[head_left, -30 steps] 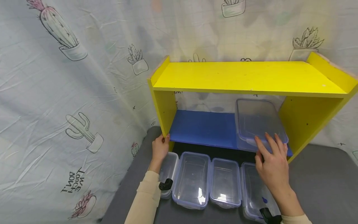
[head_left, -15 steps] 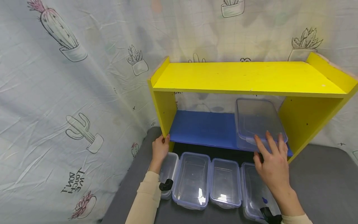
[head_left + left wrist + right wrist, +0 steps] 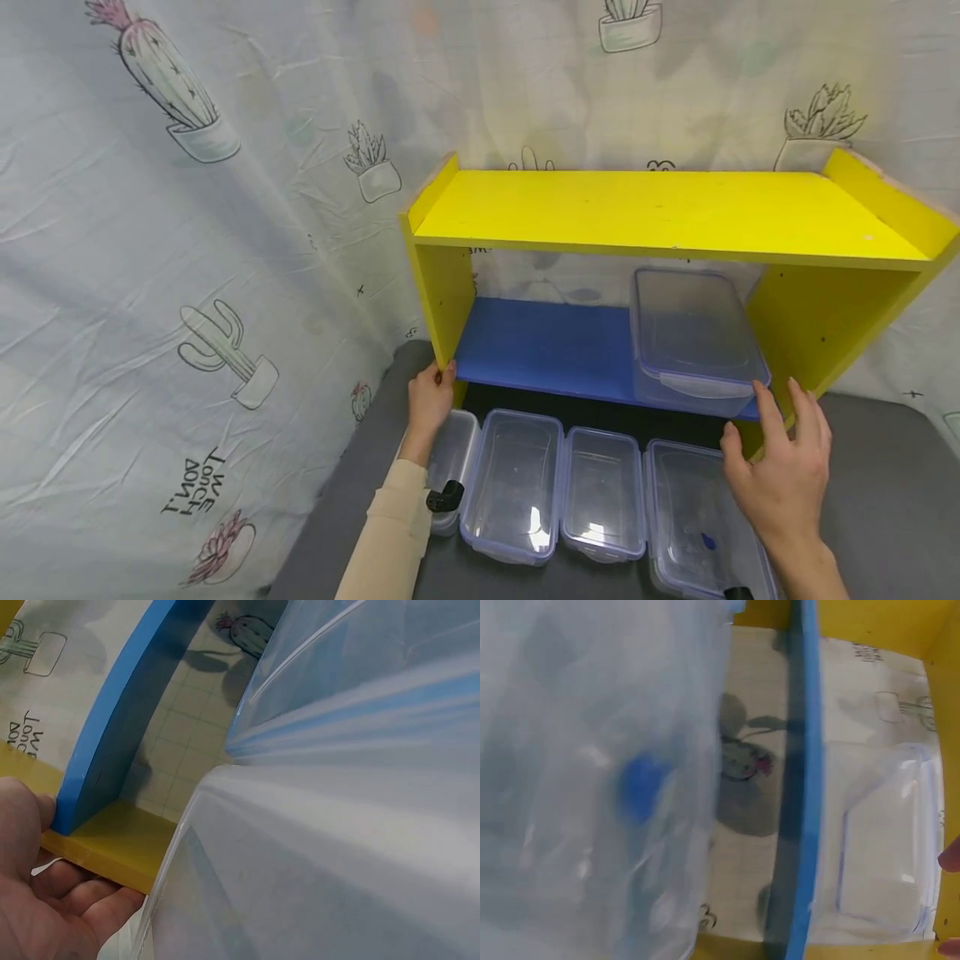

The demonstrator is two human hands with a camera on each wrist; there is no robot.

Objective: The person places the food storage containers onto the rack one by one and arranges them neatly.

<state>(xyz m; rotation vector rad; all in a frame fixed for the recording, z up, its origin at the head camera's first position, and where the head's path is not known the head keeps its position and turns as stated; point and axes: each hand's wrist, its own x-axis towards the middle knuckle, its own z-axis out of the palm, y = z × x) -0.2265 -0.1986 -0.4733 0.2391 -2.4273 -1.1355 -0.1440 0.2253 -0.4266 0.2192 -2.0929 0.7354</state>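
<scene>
I see a pale, wrinkled cloth (image 3: 300, 125) hanging across the back and left; on it I make out a pink-topped cactus (image 3: 168, 77), a branching cactus (image 3: 225, 352), dark lettering (image 3: 197, 482) above a reddish succulent (image 3: 217, 550); below spreads a grey surface (image 3: 885, 483).

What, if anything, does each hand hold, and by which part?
The left hand grips the shelf unit by the front edge of its left side panel; the right hand holds nothing.
</scene>
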